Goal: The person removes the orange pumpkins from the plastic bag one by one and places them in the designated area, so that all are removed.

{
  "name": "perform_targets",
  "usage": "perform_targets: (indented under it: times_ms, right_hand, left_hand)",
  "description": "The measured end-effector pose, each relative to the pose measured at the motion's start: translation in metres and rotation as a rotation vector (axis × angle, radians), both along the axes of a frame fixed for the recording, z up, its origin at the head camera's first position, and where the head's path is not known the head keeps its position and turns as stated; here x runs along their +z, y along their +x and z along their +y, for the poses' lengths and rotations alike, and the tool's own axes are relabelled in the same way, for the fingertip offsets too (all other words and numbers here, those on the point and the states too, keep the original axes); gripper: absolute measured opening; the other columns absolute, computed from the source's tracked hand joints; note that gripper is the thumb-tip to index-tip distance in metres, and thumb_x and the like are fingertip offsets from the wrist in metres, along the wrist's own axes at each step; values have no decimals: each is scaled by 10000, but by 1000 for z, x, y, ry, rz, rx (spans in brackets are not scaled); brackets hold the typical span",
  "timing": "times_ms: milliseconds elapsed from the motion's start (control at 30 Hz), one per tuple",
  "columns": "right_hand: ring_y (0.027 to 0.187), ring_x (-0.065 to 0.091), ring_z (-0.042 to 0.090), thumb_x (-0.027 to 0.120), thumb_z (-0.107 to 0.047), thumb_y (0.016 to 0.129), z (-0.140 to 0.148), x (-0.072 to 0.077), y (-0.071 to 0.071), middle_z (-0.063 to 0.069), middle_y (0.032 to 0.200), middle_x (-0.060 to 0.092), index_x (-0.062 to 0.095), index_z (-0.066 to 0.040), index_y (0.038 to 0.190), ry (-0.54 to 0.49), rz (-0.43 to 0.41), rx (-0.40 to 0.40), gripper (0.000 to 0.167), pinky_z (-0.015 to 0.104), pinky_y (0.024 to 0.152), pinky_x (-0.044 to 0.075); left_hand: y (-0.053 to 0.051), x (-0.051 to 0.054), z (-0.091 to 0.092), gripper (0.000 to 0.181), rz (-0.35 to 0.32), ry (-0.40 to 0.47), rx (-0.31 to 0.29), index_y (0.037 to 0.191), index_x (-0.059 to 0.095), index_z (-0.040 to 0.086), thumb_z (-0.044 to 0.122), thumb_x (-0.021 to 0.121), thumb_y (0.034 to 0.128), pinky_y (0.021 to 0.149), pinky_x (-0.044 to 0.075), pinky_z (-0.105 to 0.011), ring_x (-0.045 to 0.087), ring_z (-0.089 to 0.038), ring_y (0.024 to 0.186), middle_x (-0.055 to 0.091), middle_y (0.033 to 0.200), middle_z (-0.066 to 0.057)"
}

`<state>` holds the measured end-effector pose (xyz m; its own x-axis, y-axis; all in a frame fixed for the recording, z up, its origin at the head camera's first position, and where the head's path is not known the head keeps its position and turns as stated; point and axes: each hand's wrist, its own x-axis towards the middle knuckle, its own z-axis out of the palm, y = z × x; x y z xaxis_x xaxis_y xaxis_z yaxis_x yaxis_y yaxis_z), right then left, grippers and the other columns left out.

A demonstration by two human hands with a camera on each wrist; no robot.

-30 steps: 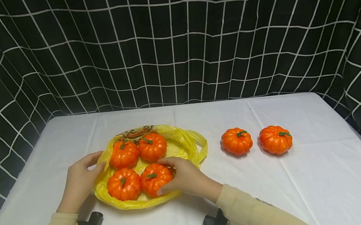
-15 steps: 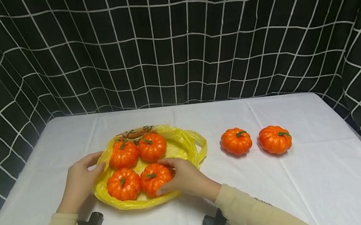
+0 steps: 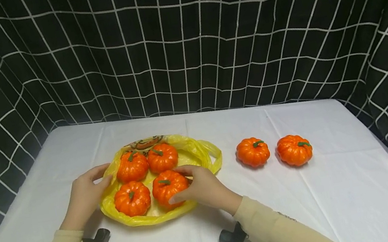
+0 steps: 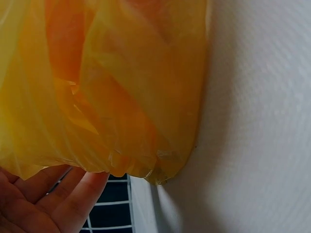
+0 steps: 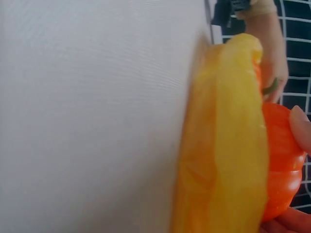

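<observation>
Head view: the right hand point(image 3: 205, 188) is grasping a mini pumpkin point(image 3: 167, 189) in the mouth of the yellow plastic bag point(image 3: 139, 220), toward the left edge of the bench point(image 3: 345, 194). Left wrist view: the left hand point(image 4: 34, 213) is hiding its fingertips behind the bag; its grip is appearing unclear. Right wrist view: the pumpkin is protruding past the rim.

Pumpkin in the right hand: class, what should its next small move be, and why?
Probably the right hand should lift the gripped pumpkin slightly higher, clear of the yellow bag: the right wrist view shows it partly above the rim, while the left hand touches the bag's side.
</observation>
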<state>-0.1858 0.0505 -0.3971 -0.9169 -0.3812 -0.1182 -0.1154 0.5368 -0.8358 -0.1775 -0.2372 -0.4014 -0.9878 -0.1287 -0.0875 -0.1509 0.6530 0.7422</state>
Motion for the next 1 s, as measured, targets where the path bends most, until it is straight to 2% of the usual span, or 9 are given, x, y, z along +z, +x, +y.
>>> perform_targets:
  times_ms: [167, 400, 567, 733, 1000]
  right_hand:
    - [1283, 585, 269, 911, -267, 687, 10, 9, 2, 78, 1372, 628, 600, -97, 1357, -60, -11, -43, 758, 443, 1092, 487]
    - [1256, 608, 240, 918, -232, 665, 30, 21, 4, 59, 1335, 653, 624, -92, 1333, -79, -5, -121, 743, 422, 1082, 497]
    - [1253, 611, 272, 887, -197, 704, 46, 25, 5, 101, 1352, 636, 603, -53, 1345, -123, -9, -119, 716, 423, 1065, 513]
    - [1306, 570, 308, 868, -165, 731, 62, 25, 6, 150, 1397, 597, 562, -10, 1372, -165, -2, -115, 727, 440, 1096, 479]
    - [1328, 552, 336, 854, -128, 750, 88, 28, 11, 184, 1443, 546, 536, 9, 1390, -193, -22, -151, 728, 408, 1080, 486]
  left_hand:
    - [0, 2, 1, 483, 4, 1, 1, 1441, 494, 30, 220, 545, 1000, 1161, 341, -607, 384, -447, 1418, 506, 1460, -252]
    - [0, 2, 1, 476, 6, -4, 5, 1436, 499, 28, 213, 542, 1000, 1158, 340, -614, 387, -449, 1415, 508, 1457, -255]
    - [0, 2, 1, 477, 3, -8, 5, 1438, 497, 29, 213, 544, 1001, 1157, 343, -611, 384, -451, 1416, 503, 1461, -255]
    - [0, 3, 1, 478, 2, -5, 1, 1440, 494, 29, 213, 545, 1002, 1156, 344, -612, 380, -453, 1418, 498, 1465, -256]
    - [0, 1, 0, 485, -5, 4, -1, 1445, 489, 30, 222, 543, 1002, 1160, 342, -607, 376, -449, 1422, 490, 1474, -253]
